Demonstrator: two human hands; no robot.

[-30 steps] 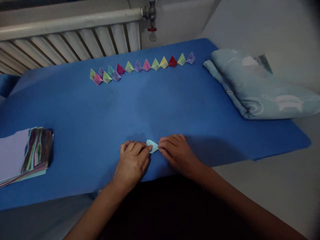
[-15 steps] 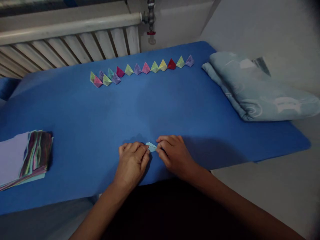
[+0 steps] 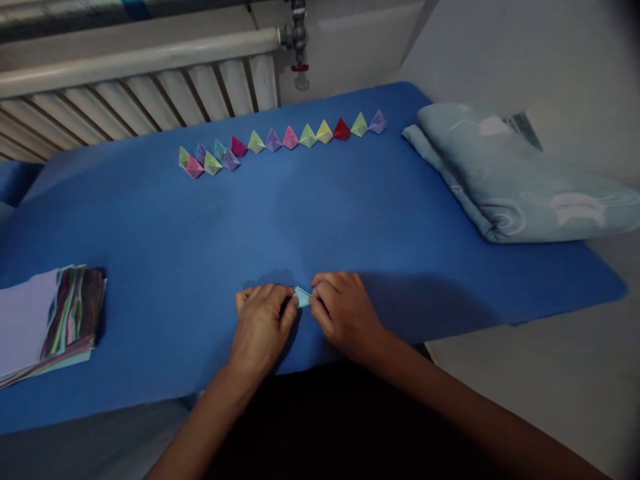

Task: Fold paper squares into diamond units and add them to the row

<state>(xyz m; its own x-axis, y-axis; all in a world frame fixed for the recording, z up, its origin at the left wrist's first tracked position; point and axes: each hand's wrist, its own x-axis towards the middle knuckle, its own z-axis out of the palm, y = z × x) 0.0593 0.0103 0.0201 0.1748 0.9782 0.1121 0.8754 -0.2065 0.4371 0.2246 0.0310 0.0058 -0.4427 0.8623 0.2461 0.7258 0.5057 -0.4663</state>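
Note:
A small folded piece of light blue paper is held low over the blue table, near its front edge. My left hand pinches the paper's left end between thumb and fingers. At its right end, the thumb and fingertips of my right hand are closed on the pointed tip. Fingers cover both ends, so only the middle of the paper shows. Farther back stand several folded paper boats in green, purple, pink, yellow, red and teal, in a row that doubles up at the left.
On the left lies a stack of coloured paper sheets, a lilac one on top. A folded grey-green patterned cloth rests at the right. Behind the table are a white radiator and a pipe valve with a red handle.
The light blue paper now shows a smoother single face, where folded layers showed before. Both hands keep their pinch with small finger shifts. The whole view has tilted slightly.

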